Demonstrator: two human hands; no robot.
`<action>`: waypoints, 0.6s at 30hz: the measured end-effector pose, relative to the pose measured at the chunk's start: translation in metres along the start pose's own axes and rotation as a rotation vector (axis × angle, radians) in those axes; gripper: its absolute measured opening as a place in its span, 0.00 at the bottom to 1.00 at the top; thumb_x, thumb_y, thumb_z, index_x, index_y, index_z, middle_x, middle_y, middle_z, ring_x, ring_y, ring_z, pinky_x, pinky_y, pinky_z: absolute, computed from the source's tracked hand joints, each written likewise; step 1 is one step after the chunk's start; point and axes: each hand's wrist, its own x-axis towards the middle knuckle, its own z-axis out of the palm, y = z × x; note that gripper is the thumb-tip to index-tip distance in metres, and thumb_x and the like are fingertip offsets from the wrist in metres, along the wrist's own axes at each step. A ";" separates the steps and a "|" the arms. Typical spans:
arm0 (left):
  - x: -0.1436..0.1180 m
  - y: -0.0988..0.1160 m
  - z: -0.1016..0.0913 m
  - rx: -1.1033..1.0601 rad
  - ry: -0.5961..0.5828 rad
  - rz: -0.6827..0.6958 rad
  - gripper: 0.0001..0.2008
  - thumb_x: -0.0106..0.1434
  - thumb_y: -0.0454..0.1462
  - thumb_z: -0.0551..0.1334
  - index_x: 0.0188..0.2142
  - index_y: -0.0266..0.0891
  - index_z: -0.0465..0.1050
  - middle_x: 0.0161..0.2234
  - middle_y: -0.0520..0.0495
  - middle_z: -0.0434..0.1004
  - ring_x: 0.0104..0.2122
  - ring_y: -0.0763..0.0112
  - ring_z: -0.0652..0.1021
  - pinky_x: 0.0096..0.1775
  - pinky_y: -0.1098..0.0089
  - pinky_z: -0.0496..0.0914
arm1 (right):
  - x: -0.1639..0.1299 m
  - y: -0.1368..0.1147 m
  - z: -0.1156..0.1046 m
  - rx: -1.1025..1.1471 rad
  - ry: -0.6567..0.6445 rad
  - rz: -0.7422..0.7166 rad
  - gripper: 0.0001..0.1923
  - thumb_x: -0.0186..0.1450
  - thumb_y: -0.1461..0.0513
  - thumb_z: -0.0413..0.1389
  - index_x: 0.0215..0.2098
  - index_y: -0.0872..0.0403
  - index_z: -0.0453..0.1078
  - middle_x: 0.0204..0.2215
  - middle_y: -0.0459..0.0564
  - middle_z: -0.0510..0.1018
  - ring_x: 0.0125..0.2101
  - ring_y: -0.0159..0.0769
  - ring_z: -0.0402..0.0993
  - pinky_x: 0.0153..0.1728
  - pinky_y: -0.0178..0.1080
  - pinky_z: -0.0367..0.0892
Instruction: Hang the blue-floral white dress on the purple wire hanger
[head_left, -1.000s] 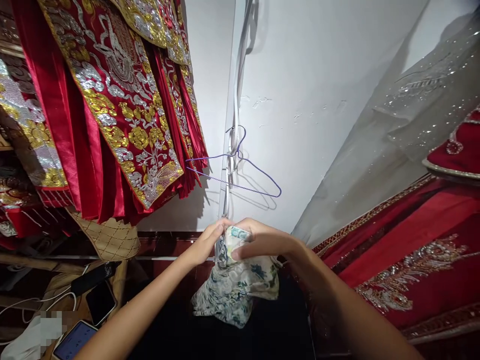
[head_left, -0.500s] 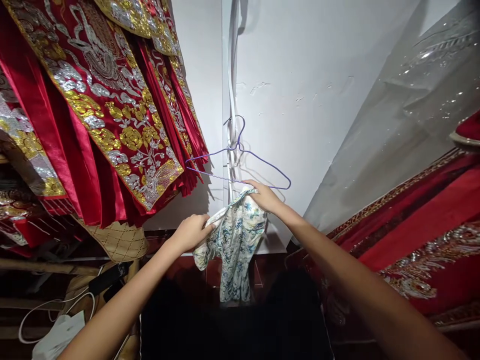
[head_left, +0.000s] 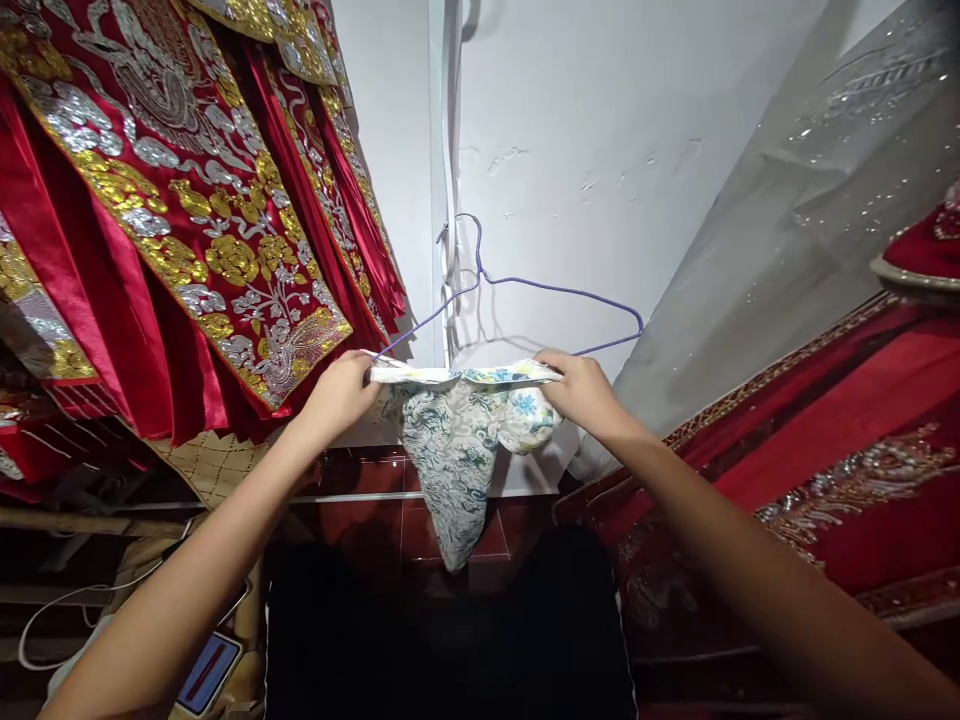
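Note:
A white garment [head_left: 454, 450] with a blue, green and yellow floral print hangs between my hands, its band pulled straight across and its body tapering downward. My left hand [head_left: 343, 395] pinches the band's left end. At the right end of the band, my right hand [head_left: 585, 395] is closed on it, above a puffed part of the cloth. Behind the garment a purple wire hanger [head_left: 555, 287] hangs from a white strip on the wall. The hanger's left end reaches my left hand and the band; whether it is inside the band I cannot tell. Its right end sticks out past my right hand.
Red robes [head_left: 247, 240] with gold and silver embroidery hang on the left. To the right are clear plastic sheeting [head_left: 720, 260] and beaded red garments [head_left: 847, 400]. A phone [head_left: 210, 672] and a white cable [head_left: 30, 630] lie lower left. The floor has red tiles [head_left: 367, 510].
Both hands have moved apart, and the band, slanted and bunched before, is now stretched level. The hanger has swung and tilted, its right end rising to the right and its left end dropping behind the cloth.

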 end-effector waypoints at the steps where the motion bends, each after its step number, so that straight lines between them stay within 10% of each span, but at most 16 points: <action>1: 0.006 0.004 -0.004 -0.026 0.042 0.015 0.06 0.61 0.34 0.57 0.34 0.37 0.72 0.43 0.38 0.78 0.44 0.54 0.77 0.48 0.59 0.70 | -0.002 -0.002 0.000 0.040 -0.013 -0.002 0.14 0.53 0.68 0.50 0.32 0.52 0.76 0.21 0.43 0.74 0.23 0.35 0.67 0.25 0.35 0.56; 9: 0.046 0.012 -0.005 -0.307 0.156 0.178 0.21 0.63 0.29 0.51 0.55 0.39 0.68 0.50 0.43 0.78 0.48 0.62 0.77 0.51 0.61 0.70 | -0.024 -0.034 0.019 0.476 -0.114 -0.007 0.13 0.59 0.63 0.54 0.41 0.52 0.75 0.35 0.48 0.80 0.36 0.40 0.76 0.35 0.37 0.68; 13: 0.055 -0.002 -0.002 -0.283 0.142 0.237 0.23 0.60 0.28 0.50 0.51 0.37 0.73 0.49 0.43 0.78 0.49 0.61 0.76 0.53 0.62 0.69 | -0.033 -0.031 0.000 0.320 0.149 0.082 0.37 0.59 0.63 0.57 0.67 0.47 0.56 0.31 0.48 0.79 0.30 0.41 0.75 0.32 0.41 0.69; 18: 0.059 -0.009 -0.011 -0.200 0.074 0.271 0.20 0.62 0.31 0.51 0.50 0.38 0.74 0.42 0.42 0.73 0.43 0.59 0.75 0.48 0.61 0.69 | -0.028 -0.016 -0.030 0.183 0.394 0.141 0.48 0.60 0.55 0.61 0.72 0.53 0.44 0.23 0.46 0.75 0.25 0.41 0.71 0.27 0.41 0.66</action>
